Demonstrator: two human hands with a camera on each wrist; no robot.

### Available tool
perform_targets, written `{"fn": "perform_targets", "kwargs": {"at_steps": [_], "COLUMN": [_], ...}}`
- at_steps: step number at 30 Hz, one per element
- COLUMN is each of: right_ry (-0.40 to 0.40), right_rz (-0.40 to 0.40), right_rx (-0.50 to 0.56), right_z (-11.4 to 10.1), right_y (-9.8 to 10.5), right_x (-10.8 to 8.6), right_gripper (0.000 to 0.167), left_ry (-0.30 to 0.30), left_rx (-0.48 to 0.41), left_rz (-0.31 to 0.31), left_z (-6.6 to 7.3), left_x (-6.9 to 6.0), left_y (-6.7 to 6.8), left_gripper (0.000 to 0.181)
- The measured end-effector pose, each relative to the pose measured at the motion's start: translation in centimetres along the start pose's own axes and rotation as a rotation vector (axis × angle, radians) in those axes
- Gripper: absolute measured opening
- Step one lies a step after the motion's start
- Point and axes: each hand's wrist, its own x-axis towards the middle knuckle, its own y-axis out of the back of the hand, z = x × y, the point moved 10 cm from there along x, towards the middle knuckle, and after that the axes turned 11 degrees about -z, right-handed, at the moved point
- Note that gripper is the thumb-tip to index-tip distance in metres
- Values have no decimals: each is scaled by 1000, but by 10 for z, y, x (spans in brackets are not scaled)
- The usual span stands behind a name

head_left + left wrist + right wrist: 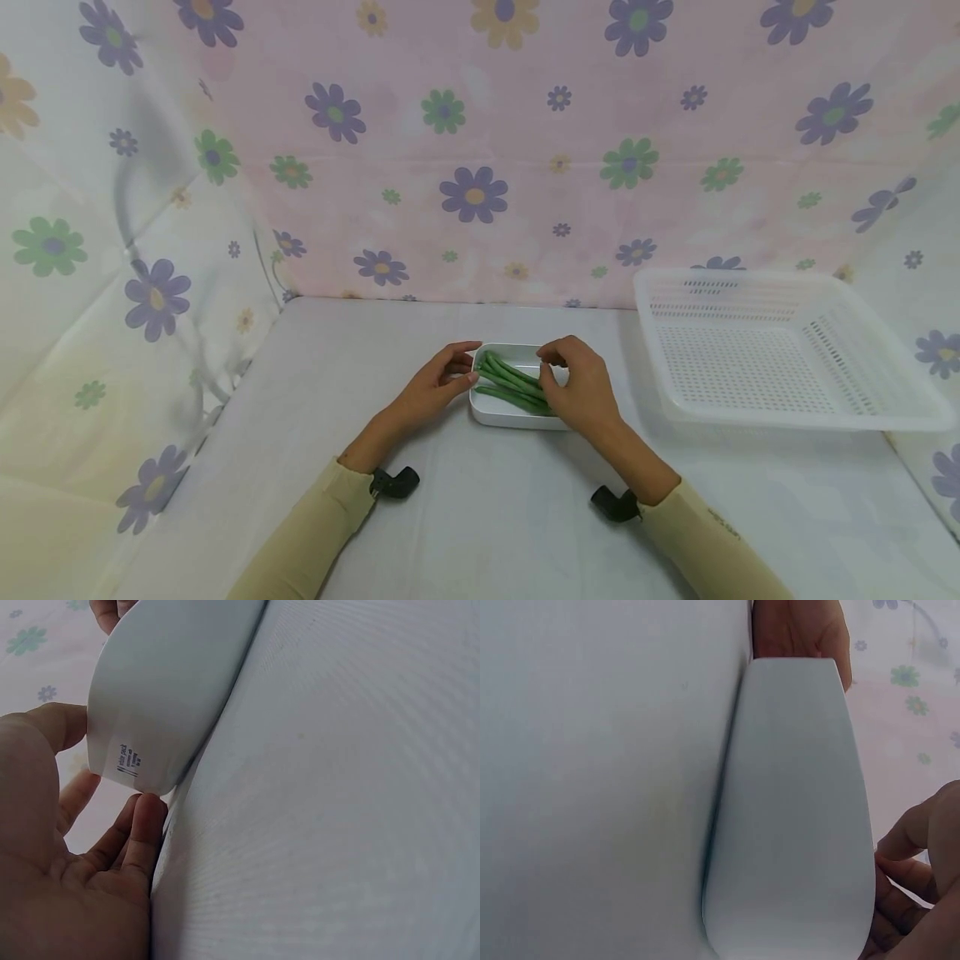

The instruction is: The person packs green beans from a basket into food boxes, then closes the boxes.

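Several long green beans lie side by side in a small white rectangular container on the table. My left hand holds the container's left end, thumb at the near corner and the other fingers round the end. In the left wrist view, small dark print marks the white wall beside these fingers. Above the container's right part, my right hand reaches in with bent fingers, thumb and forefinger close to the beans' right ends. The rim hides those fingertips in the right wrist view, so whether they pinch a bean is unclear.
A large white perforated plastic basket stands at the right of the table. White cloth covers the tabletop. Flowered fabric hangs along the back and both sides.
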Motion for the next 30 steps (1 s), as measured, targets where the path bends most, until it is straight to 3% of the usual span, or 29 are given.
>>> {"fn": "perform_targets", "kwargs": {"at_steps": [11,21,30], "right_ry": [0,-155,-292], "right_rz": [116,128,109], "right_rx": [47,104,177], "right_z": [21,53,74], "right_y": [23,31,30], "right_x": [2,5,6], "right_gripper": [18,29,44], "left_ry": [36,24,16], "left_rx": [-34,-62,-93], "left_rz": [25,163,195], "left_z": [1,4,6], "left_x": [0,3,18], "left_y": [6,28,35], "left_gripper": [45,45,58]}}
